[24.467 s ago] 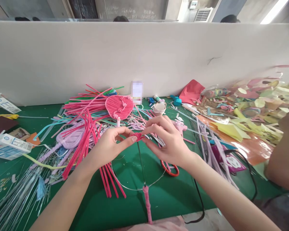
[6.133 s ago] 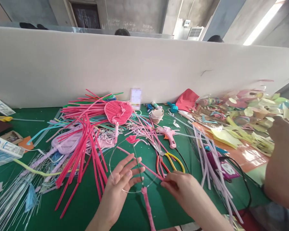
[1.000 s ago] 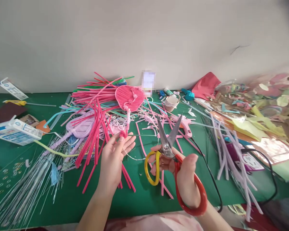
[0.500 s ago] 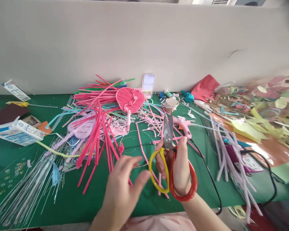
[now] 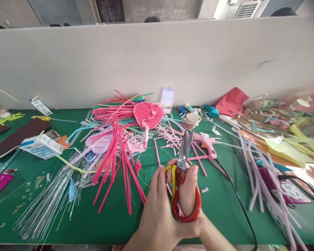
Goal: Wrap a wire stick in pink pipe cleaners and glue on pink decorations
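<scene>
My right hand (image 5: 188, 191) grips a pair of scissors (image 5: 184, 153) with one yellow and one red handle loop. My right thumb goes through the red loop, and the blades point up and away, parted only slightly at the tips. Against the yellow loop lies my left hand (image 5: 157, 205), its fingers together and its thumb reaching across below the red loop. Part of the left fingers is hidden. Just beyond the blades are a pink glue gun (image 5: 208, 144) and a small off-white cup (image 5: 193, 120). Left of them lies a pink fuzzy heart-shaped fan (image 5: 148, 115).
Pink pipe cleaners (image 5: 117, 150) spread over the green tabletop (image 5: 94, 226). Thin wires (image 5: 52, 195) lie at left, near a white-and-blue carton (image 5: 42, 145). Lilac pipe cleaners (image 5: 253, 177) and a black cord (image 5: 235, 195) lie at right. A pale partition (image 5: 157, 59) stands behind.
My left hand has moved right, onto the yellow handle. The scissor blades have drawn closer together. A thin wire loop near the hands is less visible, and the view has tilted up.
</scene>
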Available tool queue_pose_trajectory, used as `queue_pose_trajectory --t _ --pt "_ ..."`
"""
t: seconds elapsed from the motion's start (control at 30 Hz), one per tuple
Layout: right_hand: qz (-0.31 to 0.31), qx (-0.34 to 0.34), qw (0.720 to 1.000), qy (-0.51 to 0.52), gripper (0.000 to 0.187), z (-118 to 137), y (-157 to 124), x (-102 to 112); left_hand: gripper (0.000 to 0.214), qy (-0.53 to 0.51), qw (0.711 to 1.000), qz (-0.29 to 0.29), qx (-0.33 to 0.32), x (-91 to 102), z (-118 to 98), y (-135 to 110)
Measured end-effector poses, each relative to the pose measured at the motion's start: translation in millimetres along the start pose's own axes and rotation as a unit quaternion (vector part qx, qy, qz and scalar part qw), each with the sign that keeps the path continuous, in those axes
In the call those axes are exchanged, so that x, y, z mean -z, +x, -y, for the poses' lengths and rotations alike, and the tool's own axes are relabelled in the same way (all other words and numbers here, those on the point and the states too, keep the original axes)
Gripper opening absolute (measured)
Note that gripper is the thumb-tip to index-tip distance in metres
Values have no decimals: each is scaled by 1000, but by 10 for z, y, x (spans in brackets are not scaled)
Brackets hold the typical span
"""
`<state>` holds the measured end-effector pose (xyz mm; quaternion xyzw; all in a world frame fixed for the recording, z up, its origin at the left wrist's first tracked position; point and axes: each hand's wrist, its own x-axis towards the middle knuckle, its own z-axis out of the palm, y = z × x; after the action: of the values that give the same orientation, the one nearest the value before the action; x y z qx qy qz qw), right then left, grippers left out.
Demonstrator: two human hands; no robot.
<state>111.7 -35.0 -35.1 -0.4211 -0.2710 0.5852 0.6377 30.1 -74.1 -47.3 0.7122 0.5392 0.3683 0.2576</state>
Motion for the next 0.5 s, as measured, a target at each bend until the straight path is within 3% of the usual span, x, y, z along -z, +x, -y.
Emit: queue_pose_trajectory --t 0.2,0.33,0.43,0.5 --pt "25 -36 999 -6 65 -43 -76 22 87 29 994 -54 -95 64 11 69" --pt "29 -32 998 -36 61 -25 -78 19 79 32 989 -54 -131 138 120 100" --pt "59 -40 997 -37 45 33 -90 34 77 1 990 -51 -133 209 192 120" --pt "97 -80 992 -31 41 98 -118 46 77 -20 992 -58 -114 256 226 133"
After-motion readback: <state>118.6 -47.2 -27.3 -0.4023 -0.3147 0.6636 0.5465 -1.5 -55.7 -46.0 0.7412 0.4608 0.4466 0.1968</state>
